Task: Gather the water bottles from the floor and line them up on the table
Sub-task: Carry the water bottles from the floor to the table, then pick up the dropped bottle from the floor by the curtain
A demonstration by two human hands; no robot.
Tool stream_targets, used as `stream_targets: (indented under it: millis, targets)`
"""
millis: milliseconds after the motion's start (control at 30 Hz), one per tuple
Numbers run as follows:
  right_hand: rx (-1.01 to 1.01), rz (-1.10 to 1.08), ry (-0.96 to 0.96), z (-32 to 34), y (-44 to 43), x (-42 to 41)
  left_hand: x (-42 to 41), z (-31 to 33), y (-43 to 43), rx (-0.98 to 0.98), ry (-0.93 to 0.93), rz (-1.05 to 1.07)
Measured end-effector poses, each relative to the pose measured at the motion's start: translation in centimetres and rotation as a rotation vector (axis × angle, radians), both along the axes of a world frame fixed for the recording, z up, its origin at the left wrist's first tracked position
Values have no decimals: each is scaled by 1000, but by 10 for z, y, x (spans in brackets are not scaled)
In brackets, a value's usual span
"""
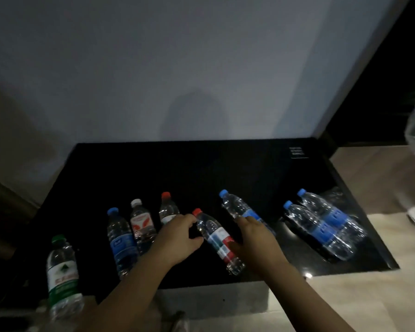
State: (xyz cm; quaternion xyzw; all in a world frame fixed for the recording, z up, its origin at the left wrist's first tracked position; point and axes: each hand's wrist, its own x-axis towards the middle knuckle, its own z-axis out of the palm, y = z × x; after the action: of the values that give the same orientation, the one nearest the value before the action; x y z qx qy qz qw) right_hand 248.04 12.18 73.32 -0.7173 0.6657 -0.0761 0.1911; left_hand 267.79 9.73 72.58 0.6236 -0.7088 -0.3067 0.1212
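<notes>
A glossy black table (201, 168) fills the middle of the dim frame, backed by a pale wall (177, 56), with light floor (369, 295) at lower right. Eight water bottles (321, 224) stand in a loose row along its near edge. The left hand (177, 238) is spread loosely beside the red-capped bottle (216, 238), touching it, while the right hand (254, 238) lies against its label; whether either actually grasps it is unclear, and the labels are too dark to read.
</notes>
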Motion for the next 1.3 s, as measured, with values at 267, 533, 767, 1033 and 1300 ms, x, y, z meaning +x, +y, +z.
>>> stream_targets:
  millis: [267,533,767,1033,1300]
  targets:
    - [19,-405,27,14,53,-53,-80,7,-28,16,44,-388]
    - [46,-776,84,14,143,-80,-168,22,-5,52,-21,-835]
    - [34,-1045,68,12,228,-123,-247,27,63,8,-59,-1065]
    - [12,-1158,33,11,306,-189,-338,28,143,15,-82,-1165]
    - [-27,-1036,52,19,290,-221,-342,34,140,11,-69,-1034]
